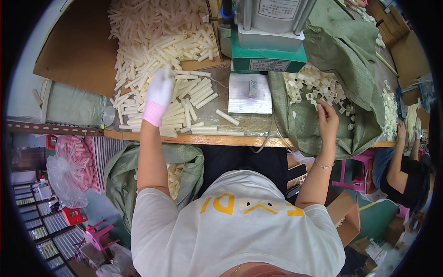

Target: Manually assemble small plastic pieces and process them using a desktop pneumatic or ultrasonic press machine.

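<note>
My left hand (159,91), in a white glove with a pink cuff, is over a heap of cream-white ribbed tubes (138,60) on the left of the bench. Its fingertips are smeared by motion, so I cannot tell whether they grip a tube. My bare right hand (327,121) is at the near side of a pile of small white square hollow pieces (318,85) lying on a green woven sack (297,127). Thumb and forefinger come together at one such piece. Between the hands stands a green-and-silver press (270,55) with a light metal plate (250,104) below it.
A loose tube (227,117) lies near the bench's front edge (258,141). An open cardboard box (78,51) stands at the far left. Below the bench hangs a green sack (120,180) with pale pieces inside. Another person (401,175) works at the far right.
</note>
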`<state>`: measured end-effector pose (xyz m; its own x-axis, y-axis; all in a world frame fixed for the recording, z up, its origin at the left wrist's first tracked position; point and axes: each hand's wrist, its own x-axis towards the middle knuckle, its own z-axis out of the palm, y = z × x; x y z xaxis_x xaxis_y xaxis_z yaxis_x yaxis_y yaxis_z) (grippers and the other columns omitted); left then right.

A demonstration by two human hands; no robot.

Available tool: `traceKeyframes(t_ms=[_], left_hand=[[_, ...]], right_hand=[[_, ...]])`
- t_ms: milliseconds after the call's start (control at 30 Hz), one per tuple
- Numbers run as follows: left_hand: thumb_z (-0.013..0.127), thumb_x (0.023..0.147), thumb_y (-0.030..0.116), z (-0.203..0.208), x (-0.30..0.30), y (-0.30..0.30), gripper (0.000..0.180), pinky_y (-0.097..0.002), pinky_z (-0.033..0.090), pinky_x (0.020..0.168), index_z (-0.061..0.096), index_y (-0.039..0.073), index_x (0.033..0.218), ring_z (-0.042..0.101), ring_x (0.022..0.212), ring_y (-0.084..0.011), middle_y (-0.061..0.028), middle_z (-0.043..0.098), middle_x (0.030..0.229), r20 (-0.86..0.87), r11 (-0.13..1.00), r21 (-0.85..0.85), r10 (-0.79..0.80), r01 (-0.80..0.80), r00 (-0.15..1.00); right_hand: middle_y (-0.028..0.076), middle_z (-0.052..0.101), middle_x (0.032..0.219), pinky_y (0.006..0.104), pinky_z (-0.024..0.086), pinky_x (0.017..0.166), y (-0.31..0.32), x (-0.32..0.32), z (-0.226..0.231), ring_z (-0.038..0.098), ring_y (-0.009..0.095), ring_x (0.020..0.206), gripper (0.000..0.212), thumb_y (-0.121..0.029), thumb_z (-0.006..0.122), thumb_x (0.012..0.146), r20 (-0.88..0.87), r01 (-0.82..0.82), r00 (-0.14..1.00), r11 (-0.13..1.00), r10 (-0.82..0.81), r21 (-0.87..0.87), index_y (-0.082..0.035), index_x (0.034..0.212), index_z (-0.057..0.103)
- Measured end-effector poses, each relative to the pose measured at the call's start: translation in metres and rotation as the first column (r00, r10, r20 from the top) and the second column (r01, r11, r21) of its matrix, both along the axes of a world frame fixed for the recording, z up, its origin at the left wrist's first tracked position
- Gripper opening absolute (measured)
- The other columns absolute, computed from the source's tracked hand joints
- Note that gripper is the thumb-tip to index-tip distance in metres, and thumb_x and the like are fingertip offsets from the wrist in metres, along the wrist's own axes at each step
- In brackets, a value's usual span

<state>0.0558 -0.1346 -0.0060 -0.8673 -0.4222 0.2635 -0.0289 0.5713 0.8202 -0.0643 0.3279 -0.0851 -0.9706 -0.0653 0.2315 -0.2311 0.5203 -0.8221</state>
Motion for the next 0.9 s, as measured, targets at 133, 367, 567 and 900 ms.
traceKeyframes(t_ms=[133, 367, 567, 900], left_hand=[[0.055, 0.085, 0.017, -0.006, -0.004, 0.033, 0.017, -0.0381, 0.047, 0.08, 0.064, 0.012, 0.099, 0.062, 0.085, -0.0281, -0.0113, 0.063, 0.09, 0.288, 0.908, -0.318, -0.181, 0.272, 0.94], [0.056, 0.081, 0.012, -0.028, -0.029, 0.034, 0.019, -0.0363, 0.043, 0.073, 0.067, 0.02, 0.093, 0.058, 0.077, -0.0227, -0.0048, 0.057, 0.09, 0.334, 0.454, -0.734, -0.406, 0.505, 0.851], [0.058, 0.076, 0.016, -0.02, -0.047, 0.023, 0.006, -0.0366, 0.042, 0.072, 0.064, 0.018, 0.077, 0.056, 0.077, -0.0222, -0.0037, 0.051, 0.085, 0.599, -0.089, -0.712, -0.594, 0.697, 0.537], [0.069, 0.084, 0.015, 0.044, -0.043, 0.121, 0.019, -0.0256, 0.047, 0.065, 0.065, -0.002, 0.091, 0.057, 0.069, -0.0097, 0.0002, 0.064, 0.074, 0.201, 0.898, 0.421, -0.231, 0.129, 0.952]], right_hand=[[0.008, 0.064, 0.09, 0.0223, 0.05, 0.063, -0.046, 0.017, 0.047, 0.063, 0.011, 0.077, 0.019, -0.01, 0.058, 0.094, 0.081, -0.052, 0.993, 0.939, 0.085, -0.339, 0.0, 0.108, 0.065], [0.01, 0.066, 0.089, 0.0248, 0.053, 0.058, -0.118, 0.013, 0.057, 0.066, 0.017, 0.076, 0.02, -0.014, 0.062, 0.091, 0.286, -0.124, 0.872, 0.745, 0.397, -0.656, 0.003, 0.101, 0.061], [0.008, 0.066, 0.08, 0.0233, 0.052, 0.052, -0.154, 0.001, 0.044, 0.066, 0.014, 0.072, 0.016, -0.012, 0.064, 0.089, 0.349, -0.172, 0.815, 0.769, 0.462, -0.616, 0.003, 0.095, 0.061], [0.005, 0.065, 0.072, 0.0214, 0.052, 0.048, -0.161, -0.002, 0.035, 0.064, 0.01, 0.062, 0.013, -0.009, 0.068, 0.086, 0.346, -0.171, 0.841, 0.812, 0.415, -0.558, 0.001, 0.082, 0.062]])
